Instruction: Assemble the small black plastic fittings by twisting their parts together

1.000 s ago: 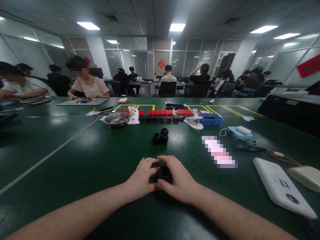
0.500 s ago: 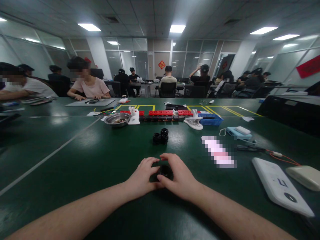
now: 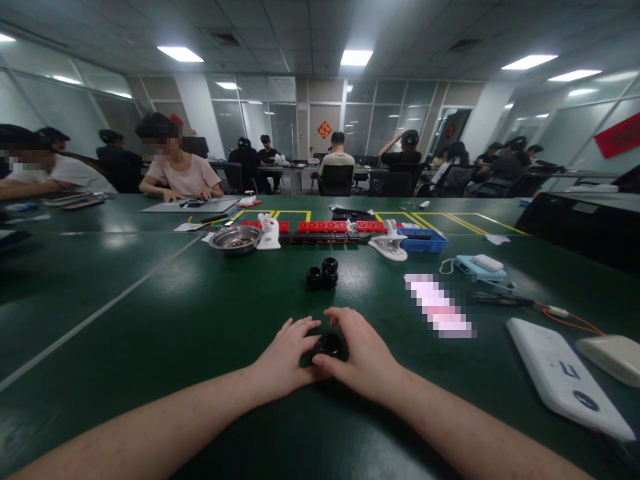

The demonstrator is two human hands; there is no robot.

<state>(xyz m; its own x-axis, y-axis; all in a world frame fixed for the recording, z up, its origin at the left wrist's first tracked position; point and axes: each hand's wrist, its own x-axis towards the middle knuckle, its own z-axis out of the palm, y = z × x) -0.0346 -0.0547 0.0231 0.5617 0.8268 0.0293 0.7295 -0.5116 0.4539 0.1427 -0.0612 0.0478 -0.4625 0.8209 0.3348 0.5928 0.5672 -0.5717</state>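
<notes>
A glossy black tyre-like ring with a dark hollow facing up is on the green table between my hands. My left hand wraps its left side, index finger and thumb at the ring and the other fingers stretched past it. From the right, my right hand curves around it, thumb across its front edge and index finger arched behind, apart from it. Contact under the fingers is partly hidden. Farther back sits a cluster of similar black rings, one stacked on top.
Behind the cluster are a metal bowl, white clips, a row of red blocks and a blue bin. To the right lie a blurred pink item, a white power bank and cables. Co-workers sit beyond.
The right thumb has shifted slightly left along the ring's front, and the left fingers are a little more spread. The camera view has moved slightly; the other things stay put.
</notes>
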